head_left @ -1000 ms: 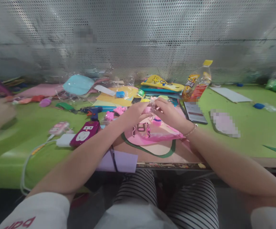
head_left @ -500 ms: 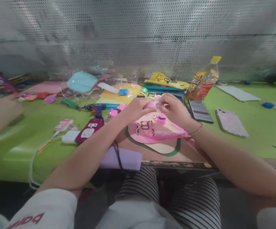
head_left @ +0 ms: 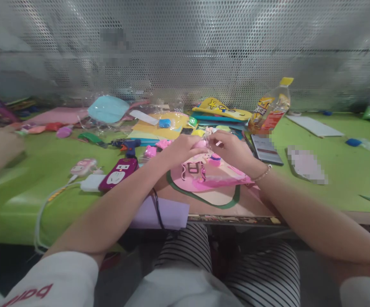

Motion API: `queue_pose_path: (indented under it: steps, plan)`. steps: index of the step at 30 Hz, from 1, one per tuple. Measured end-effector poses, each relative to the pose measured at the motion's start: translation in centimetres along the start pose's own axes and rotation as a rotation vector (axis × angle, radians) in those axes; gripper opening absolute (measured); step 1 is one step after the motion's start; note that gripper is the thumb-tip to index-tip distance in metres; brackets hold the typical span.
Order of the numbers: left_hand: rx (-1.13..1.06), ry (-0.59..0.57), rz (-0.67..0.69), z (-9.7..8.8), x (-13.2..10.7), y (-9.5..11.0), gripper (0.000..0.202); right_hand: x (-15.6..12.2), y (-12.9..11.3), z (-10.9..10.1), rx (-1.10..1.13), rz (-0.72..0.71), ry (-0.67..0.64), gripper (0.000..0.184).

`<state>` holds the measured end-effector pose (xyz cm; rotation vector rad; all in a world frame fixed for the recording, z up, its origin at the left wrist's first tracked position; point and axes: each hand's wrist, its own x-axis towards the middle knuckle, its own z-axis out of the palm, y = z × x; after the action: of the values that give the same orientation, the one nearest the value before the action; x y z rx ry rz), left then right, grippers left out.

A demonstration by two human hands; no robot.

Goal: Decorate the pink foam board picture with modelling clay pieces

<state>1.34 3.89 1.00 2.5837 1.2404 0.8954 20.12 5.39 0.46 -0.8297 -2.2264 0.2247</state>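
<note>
My left hand is closed around a pale pink lump of clay, which looks partly wrapped in clear plastic. Beside it my right hand has its thumb and fingers pinched together at the wrapping's edge; the fingertips are partly hidden. Just below both hands lies a pink and cream cutout with a green border and dark pink clay shapes on it. A pink clay piece with a blue band rests on its upper part, and a bright pink plastic bag lies across it.
A glue gun, a purple power bank and its white cable lie left. Two phones, one dark, and a bottle are right. Colored foam sheets stack behind. Another person's arm reaches in at far left.
Both hands stay together over the cutout, shifting slightly around the pink lump. The other person's arm at far left has drawn a little farther left. The view has shifted slightly.
</note>
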Motion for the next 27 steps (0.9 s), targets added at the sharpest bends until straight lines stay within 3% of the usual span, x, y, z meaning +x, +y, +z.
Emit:
queue_pose_path:
  steps: [6,8,11,14,17,21,27]
  plan:
    - [0.005,-0.072,-0.040,0.3,0.1,-0.1,0.035,-0.4,0.1,0.3,-0.177,-0.146,-0.134,0.009]
    - [0.025,-0.086,-0.058,-0.1,0.0,0.0,0.032,-0.4,0.5,0.1,-0.219,-0.165,-0.115,0.008]
    - [0.059,-0.055,-0.118,-0.7,0.1,-0.3,0.032,-0.1,1.8,-0.2,-0.180,-0.070,0.078,0.006]
    - [0.062,-0.001,-0.179,-1.0,0.1,-0.7,0.034,0.4,3.2,-0.3,0.094,0.102,0.217,0.006]
    - [0.071,-0.014,-0.161,-0.8,0.2,-1.0,0.033,0.6,3.8,0.0,0.335,0.164,0.188,0.017]
    - [0.156,-0.101,-0.154,-0.4,0.2,-0.7,0.025,0.5,3.1,0.3,0.288,0.196,0.119,0.010]
    - [0.339,-0.162,-0.213,-1.0,0.1,-1.0,0.018,0.4,2.2,0.5,0.394,0.345,0.043,0.013]
